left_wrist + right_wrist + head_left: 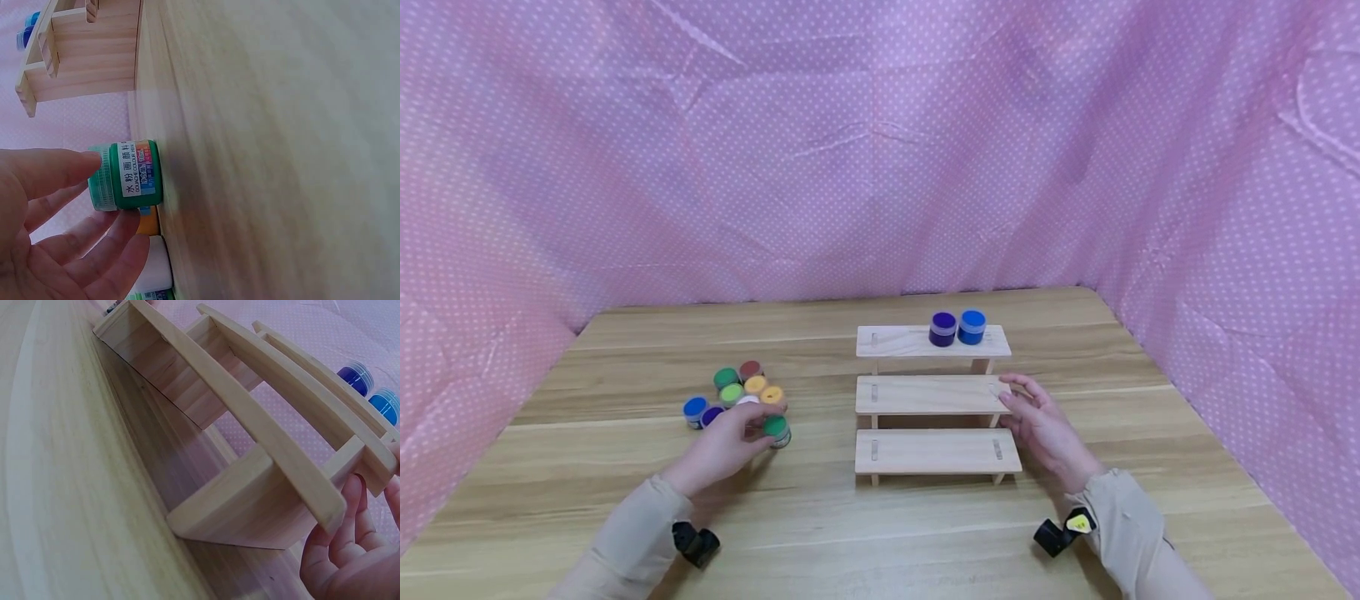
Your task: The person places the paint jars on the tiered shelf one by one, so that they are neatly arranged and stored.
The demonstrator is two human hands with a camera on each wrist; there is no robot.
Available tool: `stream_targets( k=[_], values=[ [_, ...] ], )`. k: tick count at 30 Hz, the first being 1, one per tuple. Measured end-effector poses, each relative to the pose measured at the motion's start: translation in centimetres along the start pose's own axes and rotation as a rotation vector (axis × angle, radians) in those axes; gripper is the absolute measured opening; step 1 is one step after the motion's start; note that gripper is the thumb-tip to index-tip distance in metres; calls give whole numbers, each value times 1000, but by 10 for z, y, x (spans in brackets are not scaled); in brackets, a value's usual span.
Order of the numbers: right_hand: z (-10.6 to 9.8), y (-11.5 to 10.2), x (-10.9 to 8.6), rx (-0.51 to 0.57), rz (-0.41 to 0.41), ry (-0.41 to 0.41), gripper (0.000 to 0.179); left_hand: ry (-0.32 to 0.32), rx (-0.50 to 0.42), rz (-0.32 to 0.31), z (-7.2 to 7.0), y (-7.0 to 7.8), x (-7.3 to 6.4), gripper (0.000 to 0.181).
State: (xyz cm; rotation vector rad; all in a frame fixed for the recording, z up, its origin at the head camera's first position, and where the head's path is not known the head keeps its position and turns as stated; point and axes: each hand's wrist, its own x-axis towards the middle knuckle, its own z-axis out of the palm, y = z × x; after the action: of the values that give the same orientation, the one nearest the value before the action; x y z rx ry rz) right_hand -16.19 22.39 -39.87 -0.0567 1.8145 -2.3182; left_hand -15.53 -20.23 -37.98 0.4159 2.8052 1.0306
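Note:
My left hand (730, 442) pinches a green paint jar (134, 175) near the table surface, thumb at its lid and fingers on the opposite side. Behind that hand stands a cluster of paint jars: a dark green jar (726, 378), a light green jar (732, 394), a brownish-red jar (751, 370), orange-yellow ones (772, 395), a blue jar (695, 410) and a purple jar (711, 416); a white one is partly covered. At the right end of a three-tier wooden shelf (925, 394), my right hand (1045, 429) grips the middle board's edge. On the top tier sit a purple jar (943, 328) and a blue jar (972, 327).
The wooden table (820, 533) runs under everything. A pink polka-dot cloth (850, 167) hangs behind it and at both sides. Each wrist carries a small black camera, one left (696, 543) and one right (1054, 537).

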Motion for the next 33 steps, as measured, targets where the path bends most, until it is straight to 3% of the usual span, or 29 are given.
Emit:
stream_targets(
  k=[33],
  values=[
    [-1, 1, 2, -4, 8, 17, 19, -45, -38, -60, 3, -3, 7, 38]
  ],
)
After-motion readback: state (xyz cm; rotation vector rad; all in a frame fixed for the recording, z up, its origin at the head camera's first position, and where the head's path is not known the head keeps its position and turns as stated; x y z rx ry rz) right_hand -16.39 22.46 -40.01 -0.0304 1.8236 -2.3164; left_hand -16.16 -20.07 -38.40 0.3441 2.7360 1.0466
